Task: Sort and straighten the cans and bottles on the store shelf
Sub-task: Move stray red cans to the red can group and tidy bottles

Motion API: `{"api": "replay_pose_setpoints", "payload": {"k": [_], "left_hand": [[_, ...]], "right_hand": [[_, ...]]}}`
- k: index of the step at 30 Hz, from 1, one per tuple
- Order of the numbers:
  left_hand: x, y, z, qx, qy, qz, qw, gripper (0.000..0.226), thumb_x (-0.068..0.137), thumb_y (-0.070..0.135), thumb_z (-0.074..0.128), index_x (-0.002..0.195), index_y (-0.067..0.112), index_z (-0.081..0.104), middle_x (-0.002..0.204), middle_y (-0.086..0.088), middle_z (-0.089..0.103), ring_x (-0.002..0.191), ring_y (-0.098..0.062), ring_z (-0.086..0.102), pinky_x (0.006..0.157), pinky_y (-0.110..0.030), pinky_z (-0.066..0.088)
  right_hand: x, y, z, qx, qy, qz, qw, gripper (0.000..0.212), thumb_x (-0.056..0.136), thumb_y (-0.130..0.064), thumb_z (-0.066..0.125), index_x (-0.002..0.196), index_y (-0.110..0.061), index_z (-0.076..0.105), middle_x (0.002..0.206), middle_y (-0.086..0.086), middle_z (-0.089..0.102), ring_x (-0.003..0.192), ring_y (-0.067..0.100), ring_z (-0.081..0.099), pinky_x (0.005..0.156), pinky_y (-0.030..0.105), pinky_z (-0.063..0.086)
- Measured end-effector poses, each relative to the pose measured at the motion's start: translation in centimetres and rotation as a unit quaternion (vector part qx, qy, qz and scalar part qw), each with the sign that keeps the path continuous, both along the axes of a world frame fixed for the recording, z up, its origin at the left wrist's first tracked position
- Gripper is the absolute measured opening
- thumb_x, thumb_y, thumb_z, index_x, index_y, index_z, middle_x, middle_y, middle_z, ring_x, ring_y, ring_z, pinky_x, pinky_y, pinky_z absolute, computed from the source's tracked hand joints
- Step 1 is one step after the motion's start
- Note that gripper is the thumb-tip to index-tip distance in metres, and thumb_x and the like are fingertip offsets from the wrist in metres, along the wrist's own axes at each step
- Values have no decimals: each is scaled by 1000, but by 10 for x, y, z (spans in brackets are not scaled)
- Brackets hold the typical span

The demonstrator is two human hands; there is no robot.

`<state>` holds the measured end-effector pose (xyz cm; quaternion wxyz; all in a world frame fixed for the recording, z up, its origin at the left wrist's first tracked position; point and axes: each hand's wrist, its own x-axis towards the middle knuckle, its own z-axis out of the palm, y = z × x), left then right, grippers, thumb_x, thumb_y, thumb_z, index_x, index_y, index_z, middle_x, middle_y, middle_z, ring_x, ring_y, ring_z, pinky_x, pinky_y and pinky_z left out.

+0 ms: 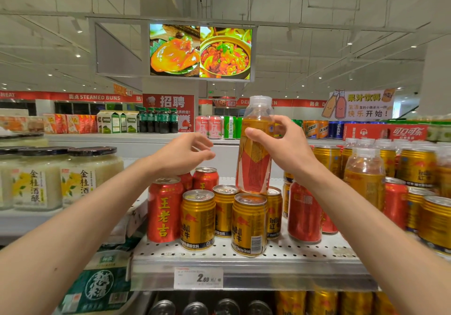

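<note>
My right hand (285, 143) grips an orange drink bottle (255, 158) with a clear cap, holding it upright just above the gold cans. My left hand (185, 153) hovers open beside it, fingers spread, above the red cans. On the perforated shelf (219, 253) stand a tall red can (164, 211) at the front left, two more red cans (205, 178) behind it, and several gold Red Bull cans (249, 224) in the middle. To the right are another red can (305, 214), more gold cans (417, 165) and similar orange bottles (363, 175).
Glass jars with black lids (90, 175) sit on the neighbouring shelf at left. A price tag (198, 278) hangs on the shelf's front edge. Dark-topped cans (210, 307) and gold cans fill the shelf below. Cartons, bottles and cans line a far counter.
</note>
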<state>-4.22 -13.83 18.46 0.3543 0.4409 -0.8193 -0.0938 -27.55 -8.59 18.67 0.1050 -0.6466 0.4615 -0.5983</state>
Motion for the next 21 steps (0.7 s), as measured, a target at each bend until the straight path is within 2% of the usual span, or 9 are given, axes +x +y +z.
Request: {"api": "replay_pose_setpoints", "payload": {"k": [2,4,6,8,12,14,16,19,21], "left_hand": [[-5,15,-5,-1,35,-31,999,41,95,44,60,130,23,59,123,2,66,106,-7,63,83,-24,53],[-12,28,-11,24,60,-63,996,58,88,59,60,137,29,52,127,5,64,109,-7,63,88,-28,54],[-19,39,-14,40,81,-85,992,77,78,69,64,143,34,45,130,7,61,111,-7,63,91,-31,55],[-26,47,-16,37,96,-101,990,86,72,69,71,145,36,40,126,10,61,109,-6,64,93,-35,56],[-25,58,-20,-69,60,-85,992,85,70,66,73,143,35,41,115,15,60,106,4,56,95,-29,49],[-21,61,-25,-92,61,-99,989,84,71,67,73,141,36,42,119,13,61,106,7,56,92,-29,52],[-20,65,-30,-105,59,-120,985,85,71,67,72,143,33,43,120,11,62,102,3,59,85,-26,57],[-22,76,-38,-129,56,-156,978,86,73,69,70,146,34,43,115,19,58,96,8,59,71,-9,54],[-26,84,-41,-134,62,-175,973,85,71,71,69,145,37,43,111,24,57,99,11,58,74,-6,52]], "right_hand": [[2,2,1,-3,-13,-7,1000,63,83,-51,76,135,-23,53,110,-14,62,95,-5,58,66,12,46],[5,4,5,-10,-29,-15,999,67,80,-53,78,133,-23,52,117,-8,63,99,-2,59,72,16,50],[8,7,9,-8,-54,-12,998,71,77,-54,80,133,-22,51,117,-6,64,102,2,62,80,25,57],[11,12,11,0,-83,-1,997,77,73,-56,82,133,-21,50,117,-4,67,104,9,67,87,36,60],[20,30,10,10,-133,8,991,75,72,-52,84,131,-20,49,117,1,69,100,14,72,84,40,63],[24,44,4,21,-157,9,987,73,76,-48,83,132,-18,48,117,2,69,95,13,74,78,35,64],[25,60,-3,33,-174,8,984,69,79,-45,81,132,-17,46,116,2,69,92,11,75,73,29,63],[20,81,-14,48,-214,17,976,67,82,-41,80,133,-13,47,116,7,72,94,15,76,78,34,64],[16,93,-19,50,-223,11,973,71,81,-42,80,136,-12,47,115,8,73,93,15,76,81,38,63]]}}
